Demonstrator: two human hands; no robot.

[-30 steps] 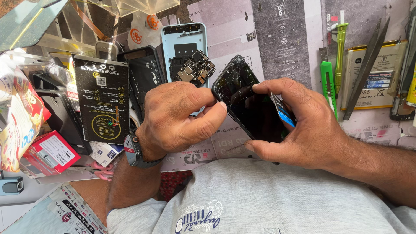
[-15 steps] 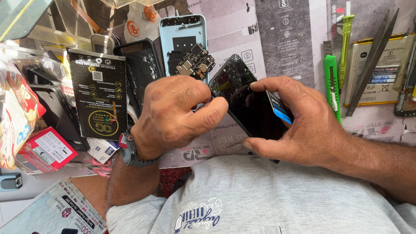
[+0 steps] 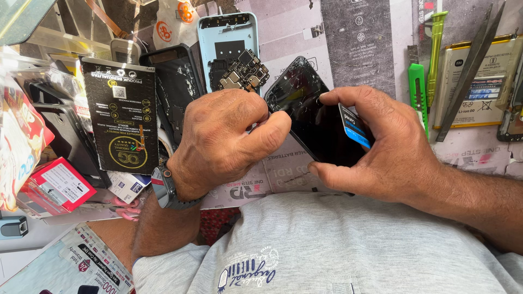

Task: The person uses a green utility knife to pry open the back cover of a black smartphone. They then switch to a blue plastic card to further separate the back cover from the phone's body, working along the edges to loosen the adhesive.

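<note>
My right hand [image 3: 384,144] grips a black phone screen [image 3: 313,117] with cracked glass near its top, thumb under its lower edge and fingers over its right side. A small blue-and-white card [image 3: 355,126] is wedged between those fingers and the screen. My left hand [image 3: 226,139], a dark watch [image 3: 166,188] on its wrist, is curled into a fist with the thumb pressing the screen's left edge. Whatever the fist holds is hidden.
Behind the hands lie a light blue phone back cover [image 3: 229,43], a circuit board [image 3: 242,76], a black phone frame [image 3: 174,90] and a black box [image 3: 121,117]. At the right are a green screwdriver [image 3: 436,51], a green cutter [image 3: 418,90], metal tweezers [image 3: 471,71] and a battery [image 3: 482,81].
Both hands and the screen sit slightly lower and closer in view. The grip looks the same.
</note>
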